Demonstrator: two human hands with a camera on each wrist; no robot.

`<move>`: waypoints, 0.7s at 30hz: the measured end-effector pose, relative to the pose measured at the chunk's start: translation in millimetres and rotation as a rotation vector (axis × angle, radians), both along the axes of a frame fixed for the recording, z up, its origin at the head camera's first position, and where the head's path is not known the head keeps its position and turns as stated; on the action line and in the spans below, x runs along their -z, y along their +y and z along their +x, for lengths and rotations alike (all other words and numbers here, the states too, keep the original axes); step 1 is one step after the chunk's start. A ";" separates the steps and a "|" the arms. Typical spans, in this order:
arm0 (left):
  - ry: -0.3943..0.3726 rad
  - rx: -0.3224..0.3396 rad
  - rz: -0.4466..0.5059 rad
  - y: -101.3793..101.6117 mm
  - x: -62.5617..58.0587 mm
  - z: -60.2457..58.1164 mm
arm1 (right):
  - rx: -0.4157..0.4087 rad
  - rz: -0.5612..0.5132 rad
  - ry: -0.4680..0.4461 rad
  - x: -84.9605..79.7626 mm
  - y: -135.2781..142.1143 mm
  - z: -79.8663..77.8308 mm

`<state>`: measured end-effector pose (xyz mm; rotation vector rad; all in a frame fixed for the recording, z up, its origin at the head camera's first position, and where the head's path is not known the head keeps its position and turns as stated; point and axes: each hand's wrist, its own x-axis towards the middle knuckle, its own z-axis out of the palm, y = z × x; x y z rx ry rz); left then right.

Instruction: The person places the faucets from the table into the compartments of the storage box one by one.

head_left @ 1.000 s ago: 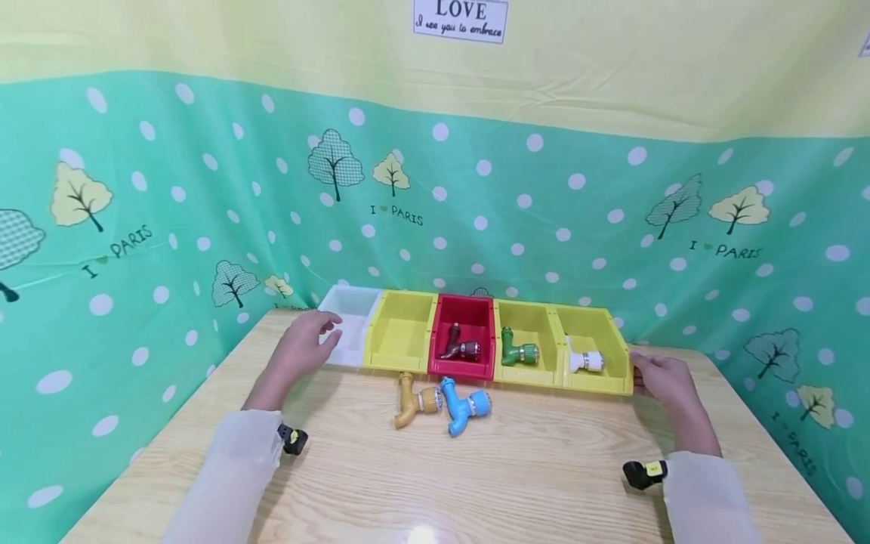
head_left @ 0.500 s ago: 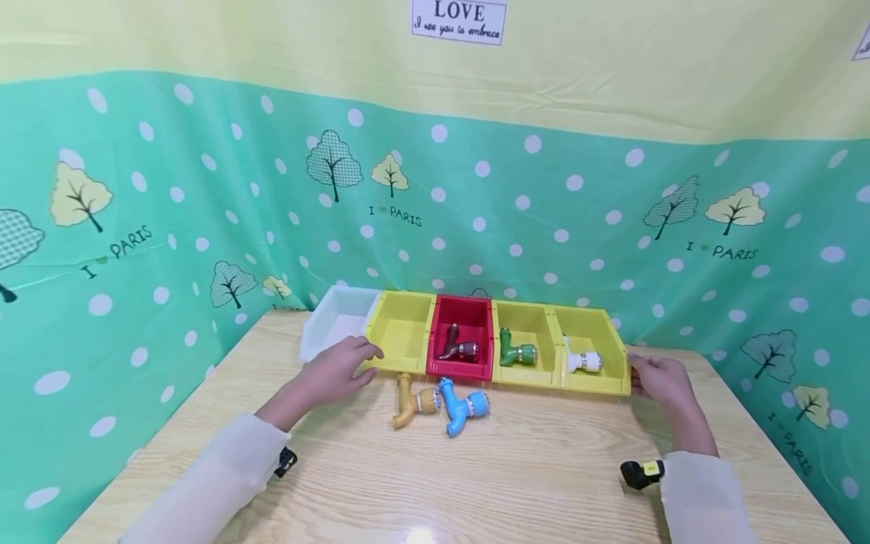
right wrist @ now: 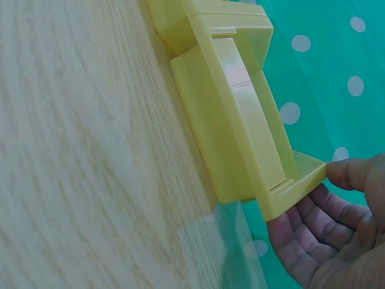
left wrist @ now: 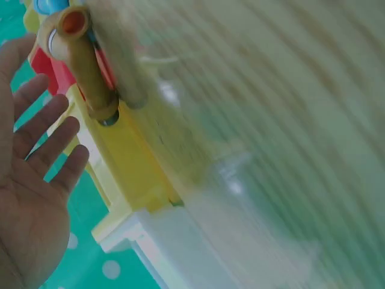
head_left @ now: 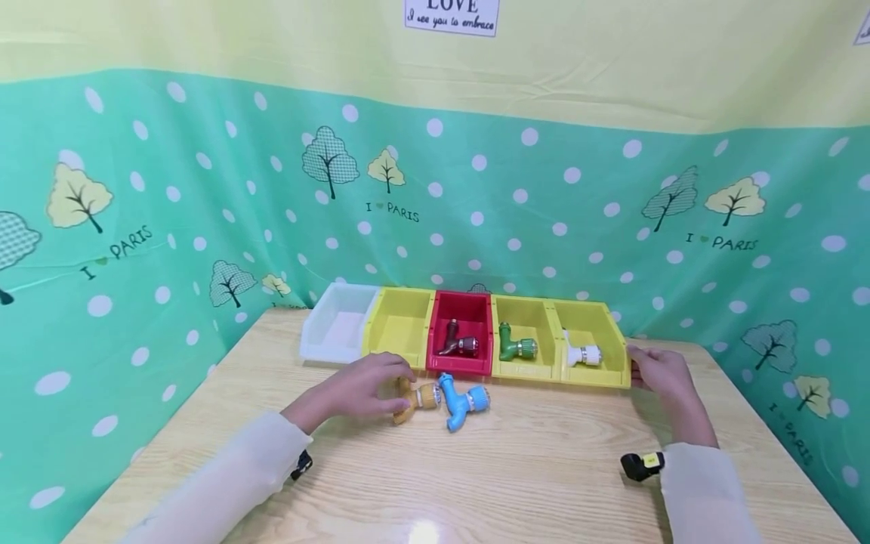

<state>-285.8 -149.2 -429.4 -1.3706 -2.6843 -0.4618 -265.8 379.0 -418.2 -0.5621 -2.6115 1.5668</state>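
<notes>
My left hand (head_left: 370, 385) reaches over the left end of a tan faucet (head_left: 427, 396) lying on the table. In the left wrist view its fingers (left wrist: 45, 123) are spread and relaxed, with the tan faucet (left wrist: 90, 78) just beyond the fingertips. Right beside that faucet lies a blue faucet (head_left: 464, 402). My right hand (head_left: 666, 370) holds the outer rim of the rightmost yellow bin (head_left: 620, 359), thumb at the rim corner and fingers against the wall's outside in the right wrist view.
A row of joined bins runs along the back: a white bin (head_left: 336, 325), a yellow bin (head_left: 397, 332), a red bin (head_left: 462, 302) with a brown faucet (head_left: 458, 341), then yellow ones with a green faucet (head_left: 516, 344) and a white faucet (head_left: 583, 353). A polka-dot curtain (head_left: 476, 174) hangs behind.
My left hand has moved right and nearer, from the white bin past the front of the yellow bin to the tan faucet. The right hand stays at the rightmost bin.
</notes>
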 end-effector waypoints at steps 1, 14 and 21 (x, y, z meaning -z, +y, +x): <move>0.006 0.007 -0.011 2.1 -0.2 0.7 | 0.002 -0.001 0.004 0.4 -0.4 -0.2; 0.002 0.122 -0.132 10.6 -2.6 2.7 | -0.011 0.013 0.022 -0.3 -4.1 -0.1; 0.043 0.164 -0.253 16.0 -1.7 3.0 | -0.001 0.018 0.004 0.7 -1.1 1.5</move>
